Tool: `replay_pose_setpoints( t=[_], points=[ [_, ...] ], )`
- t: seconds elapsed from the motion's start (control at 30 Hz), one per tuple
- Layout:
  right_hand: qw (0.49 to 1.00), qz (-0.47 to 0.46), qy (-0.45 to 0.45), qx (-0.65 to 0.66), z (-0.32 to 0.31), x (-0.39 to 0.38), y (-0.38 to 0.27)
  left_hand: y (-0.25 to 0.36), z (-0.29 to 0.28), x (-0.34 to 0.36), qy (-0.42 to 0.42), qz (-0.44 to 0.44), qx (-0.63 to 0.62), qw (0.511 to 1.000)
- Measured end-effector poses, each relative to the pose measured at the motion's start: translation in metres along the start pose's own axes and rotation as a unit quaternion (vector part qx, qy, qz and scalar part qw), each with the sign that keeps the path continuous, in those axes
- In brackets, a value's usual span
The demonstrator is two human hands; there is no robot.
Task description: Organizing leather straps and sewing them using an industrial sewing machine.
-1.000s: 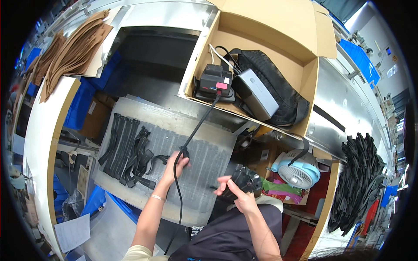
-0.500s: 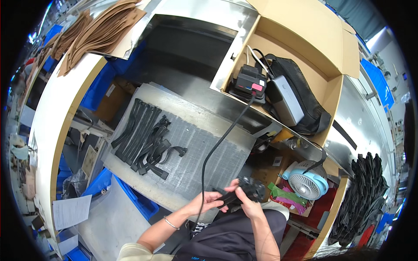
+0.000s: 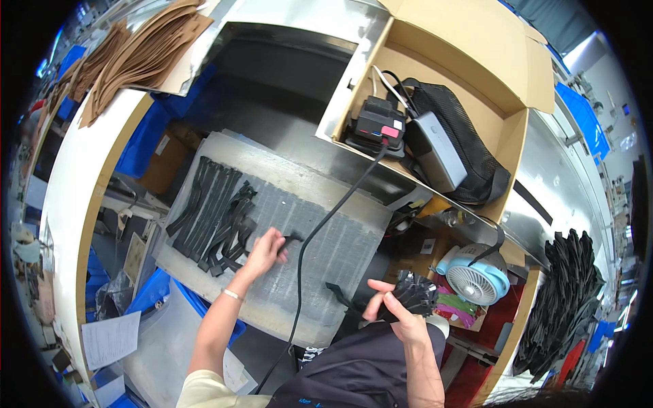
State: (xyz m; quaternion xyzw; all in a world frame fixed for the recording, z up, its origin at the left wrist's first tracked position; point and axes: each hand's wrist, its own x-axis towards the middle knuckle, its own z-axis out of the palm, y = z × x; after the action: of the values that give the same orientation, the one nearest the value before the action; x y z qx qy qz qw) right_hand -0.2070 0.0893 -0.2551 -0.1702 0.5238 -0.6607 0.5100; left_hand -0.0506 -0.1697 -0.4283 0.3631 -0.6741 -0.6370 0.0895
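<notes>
My right hand (image 3: 401,316) holds a gathered bundle of black strips (image 3: 416,294) above my lap. One strip end (image 3: 333,291) hangs out to the left of that bundle. Over the work board (image 3: 340,238), my left hand (image 3: 266,253) has its fingers bent around a loose black strip, whose end (image 3: 294,238) sticks out on the right; the grip itself is partly hidden. Just left of this hand, more black strips (image 3: 204,211) lie on the board, some in straight rows and some in a tangled heap.
A black cable (image 3: 303,272) runs across the board from an open cardboard box (image 3: 469,75) holding a black device, a grey power bank and a mesh pouch. A blue fan (image 3: 476,282) stands to the right. Farther right is a large pile of black strips (image 3: 558,306). Brown pieces (image 3: 139,58) lie far left.
My left hand has left the bundle and moved up and left to the strips on the board. The right hand keeps the bundle above my lap. The view has shifted slightly.
</notes>
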Motion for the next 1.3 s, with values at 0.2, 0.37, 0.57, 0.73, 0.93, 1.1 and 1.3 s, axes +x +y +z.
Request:
replay_pose_setpoints(
  t=[0.2,0.37,0.57,0.73,0.93,1.1,1.3],
  points=[
    [0.985,0.020,0.149,0.079,-0.017,0.013,0.033,0.042,0.060,-0.051,-0.180,-0.087,-0.340,0.919],
    [0.981,0.027,0.164,0.098,-0.024,0.014,0.058,0.066,0.098,-0.069,-0.202,-0.086,-0.456,0.862],
    [0.996,0.058,0.055,-0.029,-0.015,0.007,0.052,0.082,0.130,-0.082,-0.279,-0.023,-0.389,0.878],
    [0.995,-0.044,0.061,-0.064,0.001,-0.002,0.030,0.066,0.119,-0.102,-0.273,0.032,-0.327,0.904],
    [0.986,-0.074,-0.077,0.126,0.011,-0.019,0.011,0.000,0.042,-0.077,-0.279,0.028,-0.023,0.960],
    [0.983,-0.076,-0.042,0.164,0.018,-0.016,0.000,-0.036,-0.023,-0.003,0.290,0.076,0.082,0.950],
    [0.987,-0.082,0.019,0.136,0.023,0.000,-0.002,-0.044,-0.064,0.048,0.336,0.010,0.364,0.869]
  ],
)
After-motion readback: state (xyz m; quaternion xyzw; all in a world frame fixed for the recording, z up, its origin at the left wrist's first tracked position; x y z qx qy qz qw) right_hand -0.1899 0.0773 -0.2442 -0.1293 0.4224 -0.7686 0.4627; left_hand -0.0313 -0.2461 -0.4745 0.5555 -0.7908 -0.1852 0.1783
